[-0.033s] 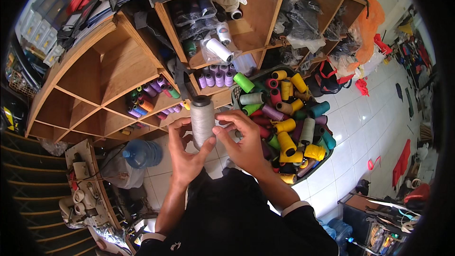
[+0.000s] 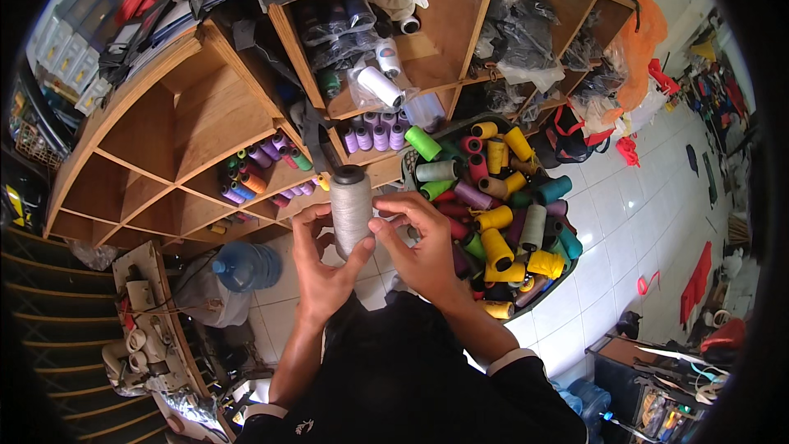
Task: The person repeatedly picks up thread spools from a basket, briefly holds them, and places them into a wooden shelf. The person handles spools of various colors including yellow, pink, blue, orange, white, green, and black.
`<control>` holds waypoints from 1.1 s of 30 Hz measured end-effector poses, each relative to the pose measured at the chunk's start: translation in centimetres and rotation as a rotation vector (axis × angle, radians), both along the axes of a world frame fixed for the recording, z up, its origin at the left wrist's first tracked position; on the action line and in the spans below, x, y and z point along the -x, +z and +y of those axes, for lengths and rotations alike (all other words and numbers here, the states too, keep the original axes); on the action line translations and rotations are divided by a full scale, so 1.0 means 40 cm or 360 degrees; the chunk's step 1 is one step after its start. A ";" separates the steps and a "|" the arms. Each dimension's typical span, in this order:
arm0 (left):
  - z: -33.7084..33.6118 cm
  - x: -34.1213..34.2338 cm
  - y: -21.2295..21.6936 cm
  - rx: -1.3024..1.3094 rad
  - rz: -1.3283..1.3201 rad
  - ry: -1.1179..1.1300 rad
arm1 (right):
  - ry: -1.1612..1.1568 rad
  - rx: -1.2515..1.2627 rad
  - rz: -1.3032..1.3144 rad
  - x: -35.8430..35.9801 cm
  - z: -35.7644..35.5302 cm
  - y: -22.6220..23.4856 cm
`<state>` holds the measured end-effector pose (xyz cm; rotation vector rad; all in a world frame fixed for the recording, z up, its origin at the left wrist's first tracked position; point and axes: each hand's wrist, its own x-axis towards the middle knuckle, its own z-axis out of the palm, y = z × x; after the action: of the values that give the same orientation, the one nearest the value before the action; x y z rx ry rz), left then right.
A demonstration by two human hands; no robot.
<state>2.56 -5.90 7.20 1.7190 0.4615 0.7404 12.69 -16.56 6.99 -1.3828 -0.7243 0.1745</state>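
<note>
A tall spool of light grey thread (image 2: 352,218) with a dark top stands nearly upright between my hands. My left hand (image 2: 322,267) is closed round its lower part, thumb in front and fingers along the left side. On the other side, my right hand (image 2: 423,247) has bent fingers, with thumb and index fingertips against the spool's right edge. Any loose thread end there is too fine to make out. Just right of my hands lies a big dark container (image 2: 567,278) heaped with yellow, green, teal, red and purple thread spools (image 2: 495,248).
A wooden shelf unit (image 2: 177,185) spans the far side, with purple spools (image 2: 378,133) and mixed spools in its compartments. Plastic bags (image 2: 522,29) fill the upper right cubbies. A blue water jug (image 2: 245,266) stands at left. Red cloth (image 2: 697,281) lies on the tiled floor (image 2: 608,230).
</note>
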 end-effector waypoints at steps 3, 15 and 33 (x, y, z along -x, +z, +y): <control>0.005 0.001 -0.009 -0.0028 -0.0027 0.0001 | -0.0029 -0.0070 -0.0062 0.002 0.002 -0.011; 0.022 -0.014 0.011 -0.0152 0.0061 0.0076 | 0.0290 0.0224 -0.0290 -0.020 -0.026 0.036; 0.063 0.021 -0.010 0.0714 -0.0188 -0.0368 | 0.0429 0.0280 -0.0051 0.001 -0.007 0.048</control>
<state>1.72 -3.38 6.81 1.2741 0.3114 0.5199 12.66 -16.83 8.89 -1.4529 -0.9391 0.4377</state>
